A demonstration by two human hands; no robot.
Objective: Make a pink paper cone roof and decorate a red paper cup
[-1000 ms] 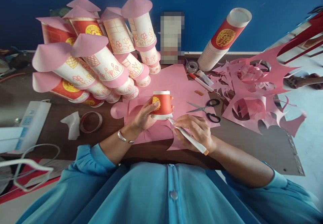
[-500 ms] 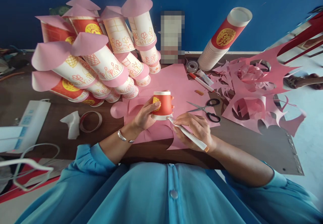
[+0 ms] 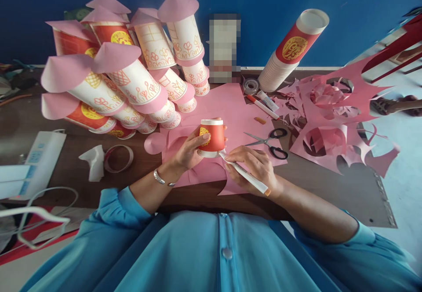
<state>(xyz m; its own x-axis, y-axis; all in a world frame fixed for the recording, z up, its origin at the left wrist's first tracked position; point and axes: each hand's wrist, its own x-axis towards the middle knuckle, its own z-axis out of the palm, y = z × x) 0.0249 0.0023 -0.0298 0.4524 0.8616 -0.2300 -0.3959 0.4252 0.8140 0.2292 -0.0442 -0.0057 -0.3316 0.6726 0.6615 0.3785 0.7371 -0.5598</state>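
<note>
The brown desk [image 3: 339, 191] spreads out before you, its right edge running past your right forearm, and a strip of it shows between you and the pink sheet. The cluster of cone-topped paper towers [image 3: 141, 88] fills the back left, well apart from your fingers. The pink sheet [image 3: 227, 99] lies beneath both your hands, its near side cut in curves. To the right, the pink scraps [image 3: 359, 103] poke past the desk's right edge in this view. The tall stack of cups [image 3: 292, 50] stands at the back, leaving you a gap over the sheet.

Your left hand [image 3: 189, 151] has its fingers wrapped around the red cup [image 3: 216, 136], held above the sheet, wider end lower. The scissors [image 3: 266, 142] lie just beside your right hand [image 3: 252, 167], blades parted. That hand's fingers pinch the white marker [image 3: 249, 178], its tip at the cup's lower rim; whether it touches, you cannot tell.
</note>
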